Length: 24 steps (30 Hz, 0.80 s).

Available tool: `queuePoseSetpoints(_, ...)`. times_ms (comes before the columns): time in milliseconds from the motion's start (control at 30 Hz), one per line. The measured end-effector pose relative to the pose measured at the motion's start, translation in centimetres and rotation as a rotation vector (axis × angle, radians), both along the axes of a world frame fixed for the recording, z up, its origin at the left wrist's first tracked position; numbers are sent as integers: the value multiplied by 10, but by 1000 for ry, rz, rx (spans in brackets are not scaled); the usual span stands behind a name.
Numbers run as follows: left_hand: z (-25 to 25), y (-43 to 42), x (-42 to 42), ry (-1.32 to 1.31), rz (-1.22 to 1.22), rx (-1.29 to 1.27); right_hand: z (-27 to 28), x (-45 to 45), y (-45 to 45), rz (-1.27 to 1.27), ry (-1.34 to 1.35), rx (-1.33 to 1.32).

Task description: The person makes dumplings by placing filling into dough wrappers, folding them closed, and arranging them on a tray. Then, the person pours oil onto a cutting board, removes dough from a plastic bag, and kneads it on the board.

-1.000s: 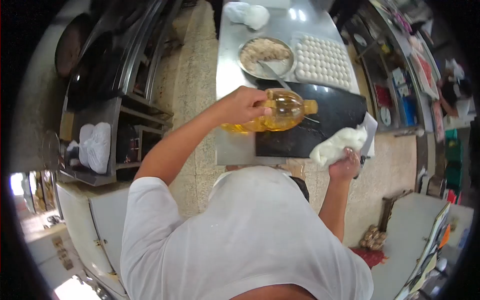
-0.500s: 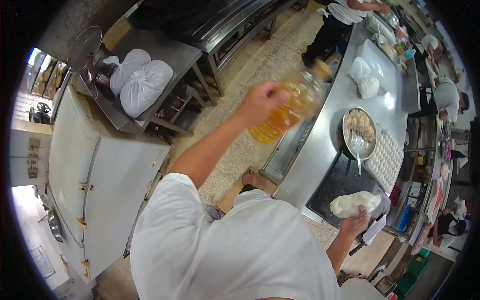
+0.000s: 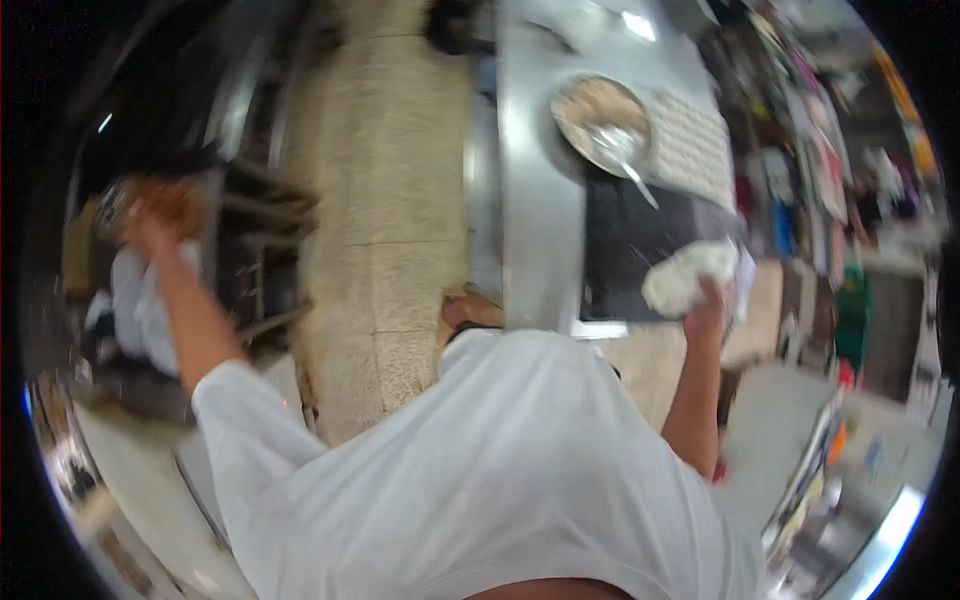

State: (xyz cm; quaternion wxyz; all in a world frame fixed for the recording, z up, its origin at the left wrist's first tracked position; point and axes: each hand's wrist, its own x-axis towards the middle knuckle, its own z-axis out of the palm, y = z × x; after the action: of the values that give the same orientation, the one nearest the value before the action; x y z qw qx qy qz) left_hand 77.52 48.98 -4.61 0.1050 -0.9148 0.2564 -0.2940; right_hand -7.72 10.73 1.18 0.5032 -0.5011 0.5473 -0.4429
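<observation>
Off to the left, my left hand (image 3: 150, 234) is closed round a bottle of yellow oil (image 3: 178, 203), blurred by motion and held over the steel side table near the white plastic bags (image 3: 140, 310). A soft lump of white dough (image 3: 678, 280) rests in my right hand (image 3: 708, 305), whose fingers press on its near side. That lump is over the near right part of a dark board (image 3: 630, 235) on the steel worktable. Beyond the board stands a round pan of pale filling (image 3: 598, 105) with a spoon (image 3: 630, 165) in it.
Rows of small white dough pieces (image 3: 695, 150) lie beside the pan on the steel worktable (image 3: 540, 230). A tiled floor aisle (image 3: 375, 250) runs between the two tables. A white chest-like unit (image 3: 140, 480) is at lower left, and shelves line the right.
My left hand has carried the oil bottle leftward, from the aisle to the side table. My view has turned, and my right hand still holds the dough near the board.
</observation>
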Motion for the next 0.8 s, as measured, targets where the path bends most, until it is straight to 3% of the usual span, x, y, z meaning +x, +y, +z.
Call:
queuePoseSetpoints(33,-49,34,86,517,24,-592,16,1,2,-58,-53,-10)
queuePoseSetpoints(67,-86,61,154,783,120,-1301,26,5,1,-95,-115,-26)
queuePoseSetpoints(100,2,7,29,725,161,-1609,23,-6,-3,-99,-118,-80)
queuePoseSetpoints(133,-14,32,62,730,110,-1462,19,-13,-8,-89,-128,-131)
queuePoseSetpoints(200,7,20,28,638,203,-1287,10,-19,-23,-186,-146,-120)
queuePoseSetpoints(233,12,18,27,641,190,-1278,6,-24,-29,-260,-157,-92)
queuePoseSetpoints(267,15,17,26,676,243,-1316,5,-24,-32,-128,-325,-33)
queuePoseSetpoints(300,15,15,28,713,303,-1348,-58,-67,-68,-123,-107,-66)
queuePoseSetpoints(333,11,17,35,711,301,-1340,-86,-63,-77,-171,-19,23)
queuePoseSetpoints(367,5,22,45,709,248,-1351,-137,-89,-87,-2,849,-160)
queuePoseSetpoints(400,-1,25,47,704,195,-1360,-180,-70,-94,-360,884,-115)
queuePoseSetpoints(433,-8,28,45,694,194,-1357,-138,-25,-89,-534,958,47)
queuePoseSetpoints(500,-21,15,36,693,69,-1352,-93,18,-83,-343,1049,98)
queuePoseSetpoints(533,-28,-3,13,698,-27,-1327,-102,18,-85,-201,1103,-28)
queuePoseSetpoints(633,-18,-94,-145,665,-301,-1084,-96,47,-53,60,818,-249)
queuePoseSetpoints(667,-37,-118,-179,955,-444,-1365,-102,54,-55,104,895,-134)
queuePoseSetpoints(767,-20,-166,-319,1126,-404,-1001,-102,34,-50,330,965,-228)
queuePoseSetpoints(800,-32,-171,-349,1087,-528,-969,-99,17,-56,332,953,-235)
